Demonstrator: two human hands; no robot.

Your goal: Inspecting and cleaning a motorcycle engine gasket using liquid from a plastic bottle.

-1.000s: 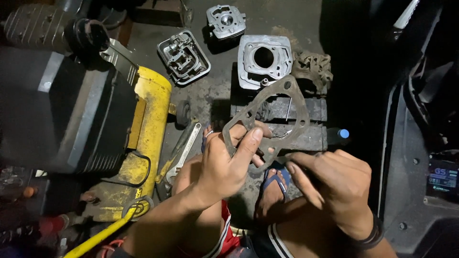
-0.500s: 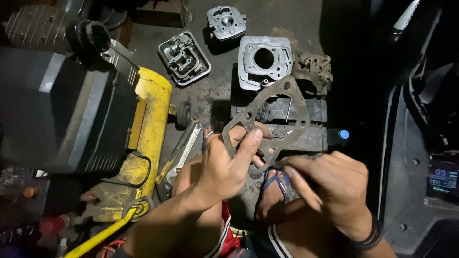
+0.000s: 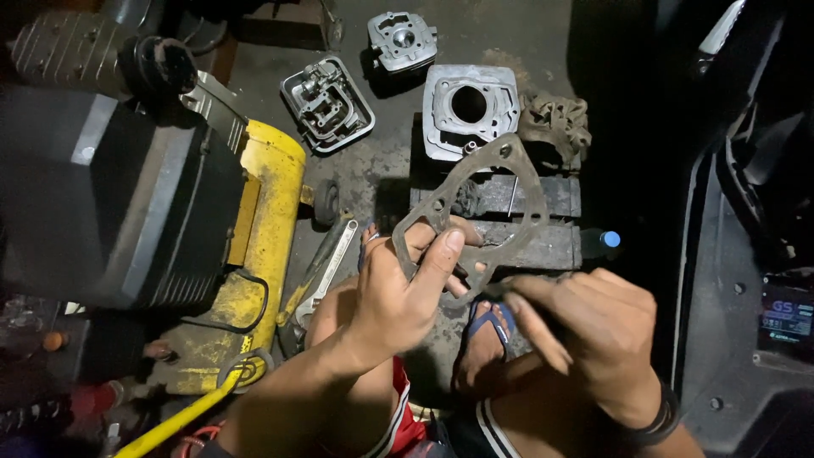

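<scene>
The gasket (image 3: 487,203) is a thin, flat sheet of dull grey-brown material, cut to an irregular outline with one large opening in the middle and small round bolt holes at its lobes. Its surface looks worn and smudged. It is held up, tilted, above a dark wooden block (image 3: 526,220) on the workshop floor, in front of the person's knees.

The left hand (image 3: 403,293) grips the gasket's lower left edge, thumb laid across the face and fingers curled behind it. The right hand (image 3: 593,326) is closed with fingertips pinched together at the gasket's lower edge; it appears to hold something thin against it, but what is too blurred to tell.

Beyond the block an aluminium engine cylinder (image 3: 469,108) rests with its bore facing up, a crumpled rag (image 3: 555,125) just beside it. A cylinder head (image 3: 402,38) and a metal cover (image 3: 327,103) lie farther off. A wrench (image 3: 326,270) lies beside a yellow machine (image 3: 254,271).
</scene>
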